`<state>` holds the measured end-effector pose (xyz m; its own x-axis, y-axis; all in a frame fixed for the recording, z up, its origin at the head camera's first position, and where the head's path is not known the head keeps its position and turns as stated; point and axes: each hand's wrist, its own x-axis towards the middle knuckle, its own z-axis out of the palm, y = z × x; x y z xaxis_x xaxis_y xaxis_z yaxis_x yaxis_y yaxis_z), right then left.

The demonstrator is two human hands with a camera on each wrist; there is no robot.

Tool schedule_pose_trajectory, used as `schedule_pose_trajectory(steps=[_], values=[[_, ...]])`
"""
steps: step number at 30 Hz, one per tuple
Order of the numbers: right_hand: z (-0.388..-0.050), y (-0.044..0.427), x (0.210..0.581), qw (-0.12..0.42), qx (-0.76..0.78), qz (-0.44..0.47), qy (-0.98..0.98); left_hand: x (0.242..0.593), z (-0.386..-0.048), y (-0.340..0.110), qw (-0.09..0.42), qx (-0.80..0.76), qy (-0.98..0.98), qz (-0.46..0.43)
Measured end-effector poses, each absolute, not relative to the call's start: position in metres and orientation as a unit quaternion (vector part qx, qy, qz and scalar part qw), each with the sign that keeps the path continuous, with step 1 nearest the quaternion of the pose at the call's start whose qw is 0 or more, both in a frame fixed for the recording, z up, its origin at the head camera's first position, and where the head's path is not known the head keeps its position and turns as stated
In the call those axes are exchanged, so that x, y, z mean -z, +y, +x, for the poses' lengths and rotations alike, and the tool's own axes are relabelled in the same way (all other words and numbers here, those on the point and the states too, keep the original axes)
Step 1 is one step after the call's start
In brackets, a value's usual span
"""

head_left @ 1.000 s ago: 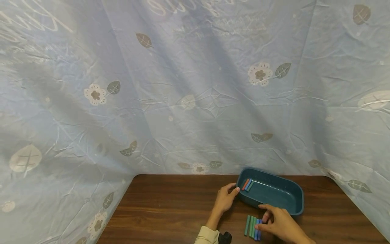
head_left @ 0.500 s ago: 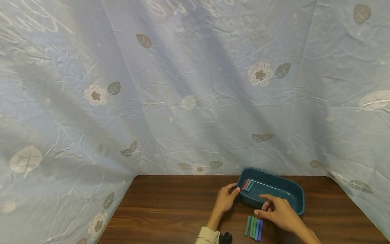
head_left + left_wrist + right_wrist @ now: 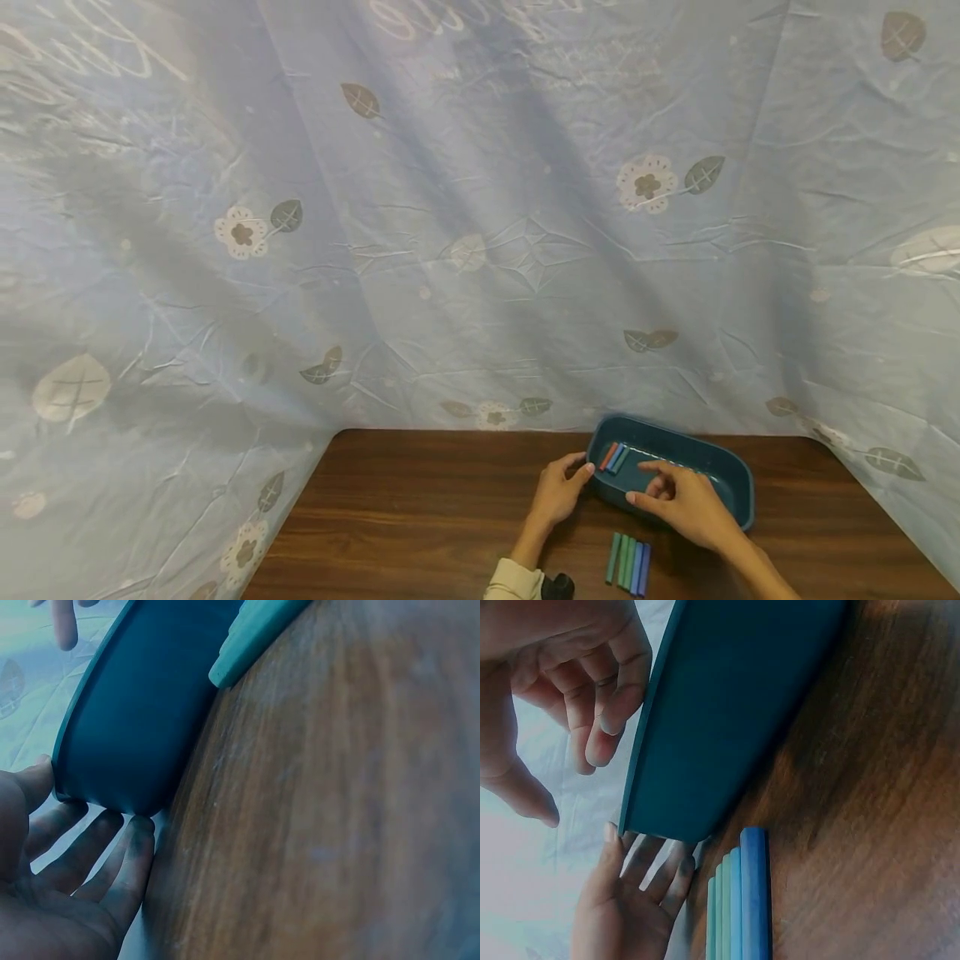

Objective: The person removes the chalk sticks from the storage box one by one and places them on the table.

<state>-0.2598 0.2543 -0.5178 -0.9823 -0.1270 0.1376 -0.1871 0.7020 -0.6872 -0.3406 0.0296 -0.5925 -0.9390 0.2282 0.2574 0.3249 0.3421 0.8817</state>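
Observation:
A dark teal plastic tray (image 3: 675,442) stands on the wooden table. My left hand (image 3: 557,492) rests against its left end, the thumb at the rim and nearly straight fingers on the outer wall. Inside, at the left end, lie a red stick (image 3: 608,456), a blue stick and a green stick, slim and chalk-like. Over the tray's near side hovers my right hand (image 3: 690,502), thumb and index finger apart, other fingers bent, nothing visible between them. In front of the tray several green and blue sticks (image 3: 628,564) lie side by side; the right wrist view shows a blue stick (image 3: 754,892) outermost.
The brown table (image 3: 420,500) reaches back to a hanging pale blue cloth (image 3: 465,333) with leaf and flower prints. The tray's far rim sits close to this cloth. A black strap piece (image 3: 557,587) is on the left wrist by the cream sleeve (image 3: 513,579).
My right hand has risen from the row of sticks and moved away from me to over the tray, leaving the row in place. My left hand stays at the tray's end.

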Motion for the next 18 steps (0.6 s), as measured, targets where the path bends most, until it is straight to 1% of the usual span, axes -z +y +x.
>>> schedule_pose_trajectory(steps=[6, 16, 18], values=[[-0.271, 0.257, 0.521, 0.038, -0.39, 0.085, -0.916, 0.594, -0.341, 0.031, 0.05, 0.544, -0.82, -0.168], [-0.296, 0.259, 0.52, 0.06, -0.379, 0.088, -0.919, 0.592, -0.341, 0.03, 0.037, 0.561, -0.81, -0.164], [-0.3, 0.259, 0.518, 0.059, -0.376, 0.088, -0.92, 0.591, -0.342, 0.03, 0.044, 0.555, -0.813, -0.167]])
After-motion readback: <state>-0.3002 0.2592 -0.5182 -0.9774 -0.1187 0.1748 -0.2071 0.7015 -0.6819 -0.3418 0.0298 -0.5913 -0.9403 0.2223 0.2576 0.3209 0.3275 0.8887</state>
